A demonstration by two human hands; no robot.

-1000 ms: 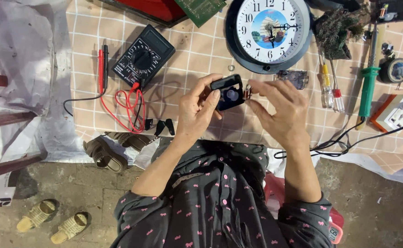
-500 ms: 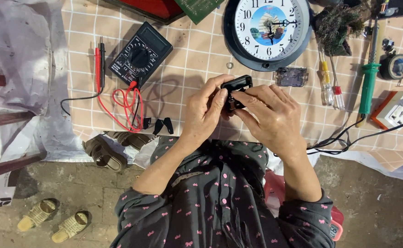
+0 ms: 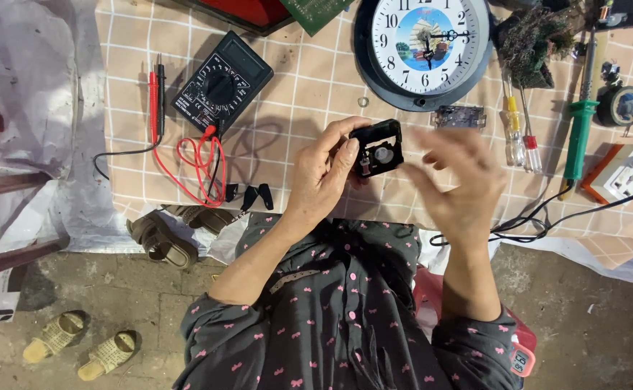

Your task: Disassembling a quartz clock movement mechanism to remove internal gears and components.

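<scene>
- The left hand (image 3: 324, 173) is pinching a small black clock movement (image 3: 376, 148) between thumb and fingers, holding it in the air above the checked table (image 3: 295, 94), just below the round wall clock (image 3: 423, 45).
- The right hand (image 3: 461, 180) is hovering just beside it, blurred, fingers spread and holding nothing.
- The pinch is covering only one side; a knock from the right hand could likely twist the movement loose, dropping it past the table's near edge.
- Open room is lying left of the hands; the multimeter (image 3: 219, 85) with its red leads (image 3: 197, 162) and the screwdrivers (image 3: 520, 141) are crowding the flanks.
</scene>
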